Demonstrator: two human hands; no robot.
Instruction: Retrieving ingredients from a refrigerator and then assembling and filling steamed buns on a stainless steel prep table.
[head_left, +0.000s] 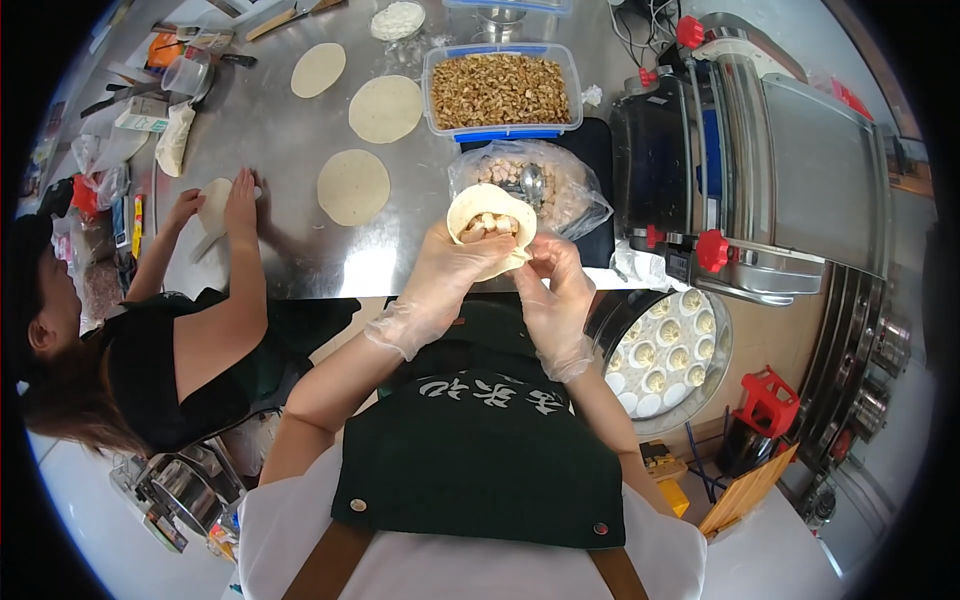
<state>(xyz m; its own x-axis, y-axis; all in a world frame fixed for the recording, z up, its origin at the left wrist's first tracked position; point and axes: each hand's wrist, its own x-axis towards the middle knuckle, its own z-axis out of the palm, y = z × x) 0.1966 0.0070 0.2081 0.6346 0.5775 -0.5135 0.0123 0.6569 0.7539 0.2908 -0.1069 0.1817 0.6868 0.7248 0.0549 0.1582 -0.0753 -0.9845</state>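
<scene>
Both my hands wear clear plastic gloves and meet above the near edge of the steel table. A round dough wrapper [463,208] rests cupped in my left hand [448,268], with chunky pale-brown filling [488,227] inside it. My right hand [558,292] pinches the near right edge of that wrapper, where small folds show; part of its fingertips is hidden. Just beyond the hands lies an open plastic bag of chunky filling [560,190] with a metal spoon [532,184] in it.
Three flat dough rounds [353,188] lie on the steel table [290,225]. Behind the bag stands a clear tub [430,95] of chopped brown filling. A dough machine [740,160] is at right; below it, a round steamer [708,385] holds several buns. At left a co-worker's hands [240,205] handle dough.
</scene>
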